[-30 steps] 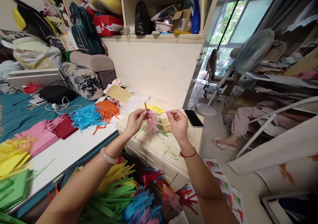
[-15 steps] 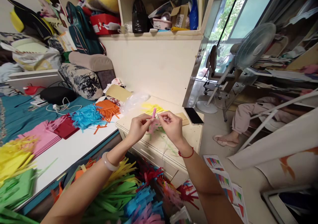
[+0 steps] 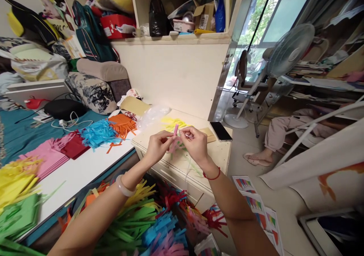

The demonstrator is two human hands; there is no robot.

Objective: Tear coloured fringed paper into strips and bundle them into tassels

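Bare cabinet top beside the phone lies open.

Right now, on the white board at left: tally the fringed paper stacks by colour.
Orange stack: 1
Blue stack: 1
Dark red stack: 1
Pink stack: 1
Yellow stack: 1
Green stack: 1
Total: 6

Pink paper strip: narrow, upright, tip at 12 o'clock, pinched between my fingertips above cream cabinet top. Pink fringed bundle hangs at 6 o'clock.
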